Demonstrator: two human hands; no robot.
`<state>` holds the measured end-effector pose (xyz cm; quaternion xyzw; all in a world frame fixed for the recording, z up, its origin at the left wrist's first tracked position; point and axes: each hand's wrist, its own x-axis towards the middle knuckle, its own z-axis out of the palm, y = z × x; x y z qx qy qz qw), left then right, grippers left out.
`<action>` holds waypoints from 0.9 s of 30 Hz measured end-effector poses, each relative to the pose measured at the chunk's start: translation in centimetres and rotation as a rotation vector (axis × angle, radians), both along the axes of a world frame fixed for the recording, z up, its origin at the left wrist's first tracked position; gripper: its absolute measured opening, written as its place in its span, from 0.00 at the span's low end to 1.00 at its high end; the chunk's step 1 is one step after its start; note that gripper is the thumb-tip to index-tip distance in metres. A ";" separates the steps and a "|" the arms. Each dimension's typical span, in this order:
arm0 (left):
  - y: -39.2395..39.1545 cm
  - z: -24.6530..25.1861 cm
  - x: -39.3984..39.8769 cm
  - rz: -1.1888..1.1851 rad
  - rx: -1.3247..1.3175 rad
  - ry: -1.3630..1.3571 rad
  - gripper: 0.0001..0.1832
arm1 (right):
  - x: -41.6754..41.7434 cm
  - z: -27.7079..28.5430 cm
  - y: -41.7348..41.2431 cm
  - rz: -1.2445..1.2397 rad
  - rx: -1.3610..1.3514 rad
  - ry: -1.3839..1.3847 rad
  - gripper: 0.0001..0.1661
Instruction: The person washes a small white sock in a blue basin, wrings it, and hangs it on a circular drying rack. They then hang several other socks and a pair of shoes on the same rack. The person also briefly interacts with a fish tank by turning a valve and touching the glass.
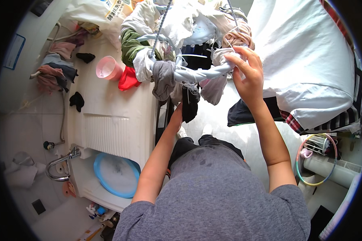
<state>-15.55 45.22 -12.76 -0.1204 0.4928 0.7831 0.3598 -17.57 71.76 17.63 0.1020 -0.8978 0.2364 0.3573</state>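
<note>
A round light-blue plastic drying rack (209, 71) with a twisted ring hangs by cords in front of me. Garments, apparently socks, are draped and wrapped around it: a green one (132, 46), a grey one (163, 79), a red one (128, 79) and several pale ones. My right hand (249, 73) grips the ring's right side, fingers over a beige cloth (222, 56) wrapped there. A black sock (189, 105) dangles below the near side of the ring. My left hand (178, 116) reaches up beneath the rack, its fingers hidden behind that sock.
At left stands a white washboard sink (107, 129) with a chrome tap (58, 168). A blue basin (116, 174) holds sudsy water. A pink cup (108, 68) and black socks (77, 101) lie on the ledge. Large white fabric (307, 60) hangs close at right, above a hoop (298, 162).
</note>
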 end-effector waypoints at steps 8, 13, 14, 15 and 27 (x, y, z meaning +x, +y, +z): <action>-1.6 -0.2 0.1 0.119 -0.145 -0.111 0.29 | 1.2 0.9 -0.3 -0.022 -0.003 0.026 0.30; -3.4 -1.2 1.0 0.430 -0.334 0.009 0.17 | 1.3 0.8 -0.4 -0.010 -0.020 0.023 0.30; -3.2 -0.1 0.9 0.529 -0.367 0.145 0.12 | 1.3 0.7 -0.3 -0.016 -0.017 0.029 0.31; -2.4 3.0 0.8 0.560 -0.402 0.327 0.13 | 1.4 0.4 -0.2 -0.025 -0.016 0.032 0.31; 4.7 17.1 -7.4 0.586 -0.154 0.959 0.14 | 0.0 0.2 -0.8 0.099 -0.086 -0.009 0.25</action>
